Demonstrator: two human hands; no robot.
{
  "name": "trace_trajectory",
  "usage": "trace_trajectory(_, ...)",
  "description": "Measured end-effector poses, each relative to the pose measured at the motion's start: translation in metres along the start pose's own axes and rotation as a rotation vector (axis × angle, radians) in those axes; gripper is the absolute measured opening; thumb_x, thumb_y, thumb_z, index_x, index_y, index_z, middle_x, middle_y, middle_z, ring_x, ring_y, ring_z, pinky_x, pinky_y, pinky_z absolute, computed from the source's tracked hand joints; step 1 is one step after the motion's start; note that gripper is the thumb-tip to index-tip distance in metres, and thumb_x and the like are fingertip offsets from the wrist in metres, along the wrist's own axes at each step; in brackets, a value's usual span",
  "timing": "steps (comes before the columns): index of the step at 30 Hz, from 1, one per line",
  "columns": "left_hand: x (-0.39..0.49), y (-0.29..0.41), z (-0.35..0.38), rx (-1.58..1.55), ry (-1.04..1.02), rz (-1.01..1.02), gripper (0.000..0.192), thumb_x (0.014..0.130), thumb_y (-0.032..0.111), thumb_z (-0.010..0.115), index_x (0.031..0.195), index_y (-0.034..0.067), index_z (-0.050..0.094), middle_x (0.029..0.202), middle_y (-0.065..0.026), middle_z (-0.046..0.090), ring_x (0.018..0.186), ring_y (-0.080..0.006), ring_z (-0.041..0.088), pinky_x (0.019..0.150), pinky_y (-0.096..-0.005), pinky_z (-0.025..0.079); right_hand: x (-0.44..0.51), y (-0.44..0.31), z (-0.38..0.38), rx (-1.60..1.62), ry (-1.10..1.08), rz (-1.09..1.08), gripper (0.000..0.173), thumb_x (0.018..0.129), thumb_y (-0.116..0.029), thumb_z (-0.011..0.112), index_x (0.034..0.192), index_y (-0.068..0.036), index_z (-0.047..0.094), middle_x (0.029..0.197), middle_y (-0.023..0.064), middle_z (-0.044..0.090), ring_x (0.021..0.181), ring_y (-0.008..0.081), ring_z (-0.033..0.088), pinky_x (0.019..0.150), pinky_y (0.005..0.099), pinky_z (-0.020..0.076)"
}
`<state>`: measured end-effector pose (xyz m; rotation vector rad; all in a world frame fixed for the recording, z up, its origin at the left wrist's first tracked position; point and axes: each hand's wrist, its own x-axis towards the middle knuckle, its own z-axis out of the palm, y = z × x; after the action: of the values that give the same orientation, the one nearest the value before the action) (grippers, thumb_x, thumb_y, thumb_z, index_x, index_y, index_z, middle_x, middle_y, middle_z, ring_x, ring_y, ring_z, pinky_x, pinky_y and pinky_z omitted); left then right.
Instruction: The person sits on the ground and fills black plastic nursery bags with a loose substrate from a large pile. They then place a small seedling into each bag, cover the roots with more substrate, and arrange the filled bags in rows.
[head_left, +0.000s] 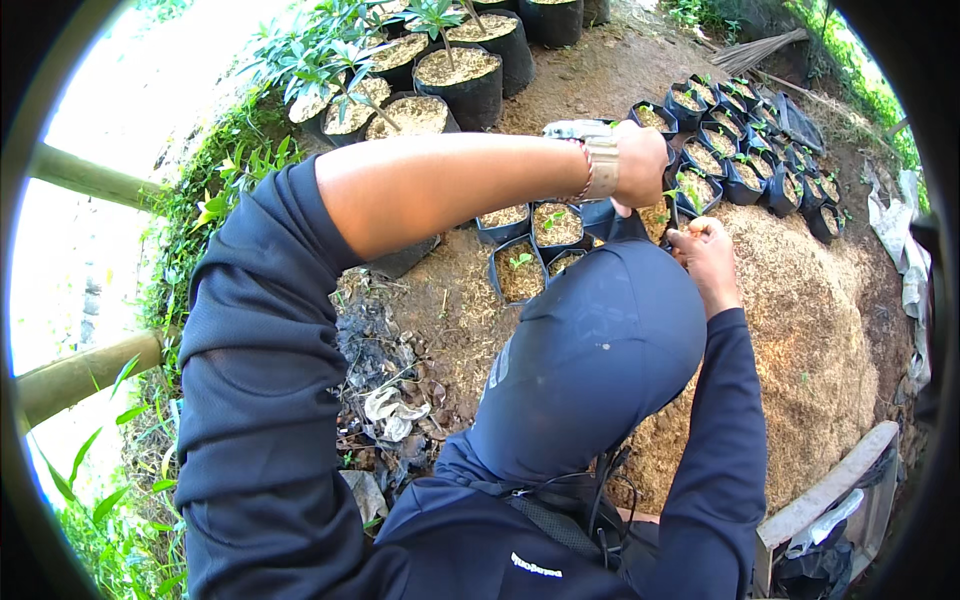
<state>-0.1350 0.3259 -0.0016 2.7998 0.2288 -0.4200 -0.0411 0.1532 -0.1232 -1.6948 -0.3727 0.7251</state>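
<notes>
My left hand (640, 165), a watch and a cord bracelet at its wrist, is curled above a black plastic grow bag holding tan, husk-like material and a green seedling (654, 216). Its fingers are mostly hidden, so its hold cannot be told. Just below and to the right, my right hand (703, 251) pinches the dark edge of that bag between thumb and fingers. More small grow bags (519, 271) with seedlings stand to the left, and a large group (703, 159) to the right. A rounded form in dark cloth (592, 352) hides part of the ground below the hands.
A heap of tan husk-like material (802, 322) lies to the right. Large black planting bags (469, 94) with young plants stand at the upper left. A bamboo rail (90, 375) is at far left, a wooden-edged box (829, 480) at lower right, and scraps of plastic (394, 412) lie on the soil.
</notes>
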Motion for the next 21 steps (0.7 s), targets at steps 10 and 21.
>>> trace_trajectory(10,-0.057,-0.040,0.008,-0.276,0.095,-0.337,0.041,0.079,0.003,0.055,0.119,-0.007,0.061,0.078,-0.0163,0.072,0.071,-0.0174,0.073,0.076,-0.0300,0.057,-0.021,0.009,-0.003,-0.094,-0.146,-0.067,0.028,0.088,-0.012,0.067,0.109,0.000,0.053,0.091,0.0078,0.064,0.075,0.0112,0.061,0.062,0.0245,0.0492)
trace_trajectory(21,-0.136,-0.102,0.046,-0.259,0.231,-0.600,0.050,0.074,0.003,0.060,0.124,0.003,0.063,0.072,-0.0177,0.070,0.061,-0.0198,0.069,0.065,-0.0311,0.055,-0.075,0.067,-0.184,-0.416,0.143,0.106,0.022,0.091,-0.015,0.061,0.109,-0.004,0.054,0.092,0.0042,0.063,0.080,0.0107,0.063,0.061,0.0237,0.0478)
